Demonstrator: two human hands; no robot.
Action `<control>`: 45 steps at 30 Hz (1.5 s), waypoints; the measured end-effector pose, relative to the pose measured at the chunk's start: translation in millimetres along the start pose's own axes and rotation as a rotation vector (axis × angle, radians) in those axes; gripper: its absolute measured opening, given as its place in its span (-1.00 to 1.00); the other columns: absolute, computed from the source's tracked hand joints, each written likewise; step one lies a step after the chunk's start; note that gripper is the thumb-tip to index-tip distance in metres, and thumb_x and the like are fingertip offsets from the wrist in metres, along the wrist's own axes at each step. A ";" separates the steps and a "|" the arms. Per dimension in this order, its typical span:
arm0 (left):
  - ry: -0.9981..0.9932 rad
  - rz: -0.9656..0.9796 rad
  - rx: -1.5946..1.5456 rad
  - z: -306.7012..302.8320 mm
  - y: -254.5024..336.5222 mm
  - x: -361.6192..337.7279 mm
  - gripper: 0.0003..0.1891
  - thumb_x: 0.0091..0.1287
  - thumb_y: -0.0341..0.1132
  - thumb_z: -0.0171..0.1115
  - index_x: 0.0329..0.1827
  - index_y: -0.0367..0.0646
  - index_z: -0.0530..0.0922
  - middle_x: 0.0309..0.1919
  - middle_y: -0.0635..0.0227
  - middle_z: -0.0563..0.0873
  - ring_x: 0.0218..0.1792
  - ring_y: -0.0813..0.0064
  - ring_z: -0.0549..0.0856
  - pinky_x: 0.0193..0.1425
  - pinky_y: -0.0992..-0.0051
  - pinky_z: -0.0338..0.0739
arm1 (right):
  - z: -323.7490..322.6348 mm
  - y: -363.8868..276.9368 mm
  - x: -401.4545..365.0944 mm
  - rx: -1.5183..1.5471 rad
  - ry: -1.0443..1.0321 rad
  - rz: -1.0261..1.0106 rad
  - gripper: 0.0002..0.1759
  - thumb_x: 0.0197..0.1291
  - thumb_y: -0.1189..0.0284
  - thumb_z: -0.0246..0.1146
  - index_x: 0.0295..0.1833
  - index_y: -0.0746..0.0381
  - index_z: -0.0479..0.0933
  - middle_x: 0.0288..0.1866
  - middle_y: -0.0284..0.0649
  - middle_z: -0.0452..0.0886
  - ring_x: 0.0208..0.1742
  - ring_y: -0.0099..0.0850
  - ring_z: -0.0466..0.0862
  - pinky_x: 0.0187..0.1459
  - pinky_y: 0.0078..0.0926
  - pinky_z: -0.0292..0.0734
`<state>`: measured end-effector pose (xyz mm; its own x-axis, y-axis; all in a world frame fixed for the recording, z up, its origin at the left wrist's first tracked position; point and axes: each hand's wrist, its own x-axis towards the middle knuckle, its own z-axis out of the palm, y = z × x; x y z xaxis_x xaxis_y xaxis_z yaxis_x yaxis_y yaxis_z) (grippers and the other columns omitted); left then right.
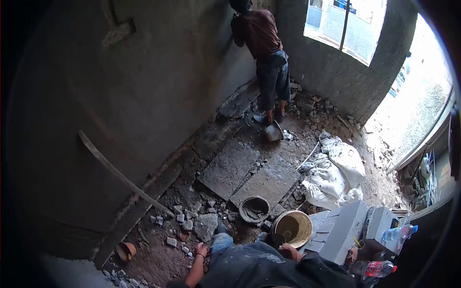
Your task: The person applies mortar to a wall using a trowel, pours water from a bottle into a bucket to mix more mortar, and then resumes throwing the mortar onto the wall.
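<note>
At the bottom of the head view, my left hand [201, 249] hangs beside my left knee with its fingers curled. What is inside them, if anything, is too small to make out. On the other side, my right hand [289, 252] is closed at a dark cup-shaped scoop [275, 239], just in front of a large round bucket [307, 235]. The bucket's inside looks coated with wet, tan material. Beyond my knees, a smaller round rubber-like tub [254, 210] with grey mix sits on the ground.
Stacked grey blocks [343, 225] and plastic bottles [398, 234] are at right. White sacks [336, 168] lie beyond. Broken stones [205, 226] litter the floor near flat slabs [264, 182]. A curved strip [122, 177] leans on the wall. Another person [264, 53] faces the far wall.
</note>
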<state>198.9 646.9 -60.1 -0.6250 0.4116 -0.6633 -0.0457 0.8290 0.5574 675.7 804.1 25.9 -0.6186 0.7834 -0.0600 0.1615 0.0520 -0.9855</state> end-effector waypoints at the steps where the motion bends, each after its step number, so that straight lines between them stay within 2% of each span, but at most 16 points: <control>1: -0.089 -0.135 -0.287 -7.3 24.4 -0.4 -0.53 0.05 -0.38 0.21 0.11 -0.05 0.45 -0.21 0.14 0.63 -0.34 0.21 0.66 -0.32 0.30 0.55 | 1.8 17.9 3.7 0.161 -0.040 0.030 -0.91 0.10 0.37 0.15 -0.36 0.14 0.48 -0.43 -0.35 0.44 -0.30 -0.52 0.43 -0.26 -0.48 0.30; 3: -0.097 -0.170 -0.421 -9.9 65.4 -10.7 -0.44 0.06 -0.51 0.20 0.19 0.03 0.36 -0.33 0.19 0.60 -0.60 0.31 0.63 -0.66 0.42 0.47 | 5.5 52.7 11.1 0.482 -0.106 0.110 -0.89 0.10 0.36 0.15 -0.41 0.13 0.45 -0.43 -0.34 0.45 -0.29 -0.50 0.42 -0.20 -0.45 0.28; 6: -0.123 -0.142 -0.255 -20.1 96.9 -14.1 -0.47 0.11 -0.46 0.16 0.21 0.03 0.32 -0.33 0.21 0.61 -0.57 0.37 0.61 -0.63 0.39 0.43 | 21.3 91.8 21.2 0.655 -0.051 0.136 -0.85 0.14 0.37 0.11 -0.44 0.14 0.49 -0.49 -0.28 0.47 -0.36 -0.47 0.45 -0.26 -0.44 0.34; 8: -0.164 -0.125 -0.195 -27.0 110.8 -8.1 -0.45 0.12 -0.44 0.17 0.23 0.03 0.30 -0.28 0.21 0.60 -0.54 0.37 0.62 -0.60 0.41 0.43 | 23.5 56.3 54.7 -0.440 -0.273 0.591 -0.76 0.15 0.31 0.09 -0.43 0.22 0.52 -0.55 -0.19 0.48 -0.46 -0.34 0.49 -0.33 -0.38 0.41; 9: -0.197 -0.109 -0.217 -27.9 108.3 3.0 -0.44 0.12 -0.44 0.17 0.23 0.03 0.29 -0.28 0.21 0.60 -0.53 0.36 0.62 -0.60 0.42 0.43 | 32.0 44.9 63.1 -0.515 -0.190 0.674 -0.74 0.13 0.28 0.11 -0.41 0.25 0.51 -0.54 -0.18 0.49 -0.45 -0.31 0.50 -0.33 -0.36 0.42; 14: -0.470 -0.289 -0.657 -30.9 124.3 58.7 -0.50 0.19 -0.46 0.06 0.24 -0.01 0.26 -0.61 0.31 0.50 -0.75 0.51 0.43 -0.78 0.51 0.26 | 49.2 48.2 93.8 -0.268 0.335 0.556 -0.69 0.01 0.26 0.25 -0.34 0.32 0.46 -0.48 -0.18 0.51 -0.44 -0.33 0.53 -0.34 -0.32 0.48; 15: -0.311 0.044 -0.348 -23.7 132.5 50.1 -0.59 0.24 -0.39 0.03 0.18 -0.04 0.33 -0.70 0.35 0.45 -0.82 0.52 0.37 -0.81 0.49 0.24 | 48.3 -28.3 110.0 0.071 0.317 0.768 -0.71 -0.06 0.32 0.31 -0.32 0.27 0.43 -0.45 -0.24 0.51 -0.44 -0.43 0.50 -0.40 -0.37 0.46; 16: -0.329 0.016 -0.364 -17.6 143.8 57.5 -0.61 0.23 -0.36 0.04 0.16 -0.06 0.36 -0.70 0.36 0.44 -0.84 0.53 0.35 -0.83 0.49 0.22 | 49.5 -41.1 114.5 0.178 0.299 0.869 -0.71 -0.10 0.36 0.33 -0.29 0.24 0.43 -0.46 -0.29 0.50 -0.44 -0.46 0.48 -0.45 -0.42 0.44; 17: -0.602 -0.308 -0.585 -15.2 119.9 105.9 -0.58 0.19 -0.35 0.11 0.15 -0.11 0.38 -0.65 0.34 0.49 -0.77 0.48 0.44 -0.75 0.43 0.34 | 49.9 -30.9 112.8 0.287 0.307 0.831 -0.70 -0.10 0.36 0.34 -0.26 0.25 0.44 -0.45 -0.28 0.50 -0.43 -0.45 0.46 -0.43 -0.41 0.43; 18: -0.263 0.237 0.164 -1.7 145.6 87.1 -0.55 0.14 -0.33 0.18 0.13 -0.18 0.39 -0.59 0.34 0.54 -0.60 0.47 0.54 -0.55 0.42 0.48 | 47.2 -71.6 121.0 0.145 0.291 0.994 -0.67 -0.07 0.36 0.32 -0.20 0.26 0.43 -0.43 -0.28 0.50 -0.39 -0.47 0.46 -0.37 -0.42 0.42; 21: -0.341 0.256 0.073 39.9 154.2 119.6 -0.35 0.03 -0.30 0.35 0.21 -0.24 0.30 -0.26 0.26 0.63 -0.22 0.44 0.59 -0.11 0.45 0.48 | 51.1 -121.1 139.7 0.159 0.419 0.977 -0.65 -0.04 0.31 0.31 -0.20 0.27 0.40 -0.41 -0.30 0.47 -0.38 -0.52 0.43 -0.34 -0.45 0.39; 23: -0.408 0.103 -0.120 80.4 180.0 125.4 -0.12 -0.05 -0.05 0.42 0.31 -0.18 0.18 0.07 0.09 0.50 0.01 0.34 0.52 -0.01 0.36 0.45 | 49.2 -55.0 116.2 -0.040 0.323 0.911 -0.59 -0.03 0.24 0.32 -0.26 0.30 0.34 -0.42 -0.28 0.41 -0.35 -0.47 0.41 -0.29 -0.45 0.39; 30: -0.429 -0.099 0.038 298.3 132.0 255.5 0.28 -0.26 0.14 0.48 0.40 -0.28 -0.17 0.29 -0.08 0.18 0.30 0.15 0.24 0.31 0.34 0.17 | 53.3 28.5 87.4 -0.369 0.223 1.061 -0.27 -0.03 0.15 0.33 0.13 0.44 0.30 0.00 0.08 0.47 0.04 -0.20 0.48 0.05 -0.36 0.36; 34: -0.131 0.063 0.143 380.6 55.9 329.8 -0.38 -0.25 -0.14 0.48 -0.13 -0.31 0.48 -0.20 0.12 0.61 -0.18 0.22 0.57 -0.05 0.35 0.45 | 47.7 63.5 78.6 -0.028 0.202 1.242 -0.39 -0.02 0.21 0.35 0.03 0.40 0.34 -0.17 -0.04 0.50 -0.12 -0.32 0.50 -0.03 -0.42 0.38; 37: -0.211 0.237 0.117 381.3 67.7 328.0 -0.77 -0.24 -0.51 0.27 -0.51 -0.26 0.41 -0.54 0.32 0.56 -0.49 0.42 0.49 -0.33 0.41 0.43 | 43.3 72.7 83.3 -0.073 0.205 1.244 -0.41 0.00 0.24 0.34 0.04 0.40 0.34 -0.17 -0.07 0.50 -0.11 -0.36 0.50 -0.05 -0.42 0.39; 45: -0.245 0.252 -0.156 340.0 155.5 213.0 -0.79 -0.26 -0.59 0.05 -0.48 -0.24 0.49 -0.61 0.53 0.49 -0.58 0.66 0.41 -0.51 0.59 0.29 | -9.1 56.7 138.7 -0.302 0.023 1.039 -0.46 0.08 0.16 0.25 0.02 0.36 0.37 -0.42 0.05 0.55 -0.41 -0.19 0.59 -0.34 -0.31 0.46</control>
<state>323.6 992.3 -284.5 -0.4275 0.6894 -0.5848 -0.0440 0.6302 0.7752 606.0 921.3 -36.9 -0.0557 0.5441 -0.8372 0.7834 -0.4960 -0.3745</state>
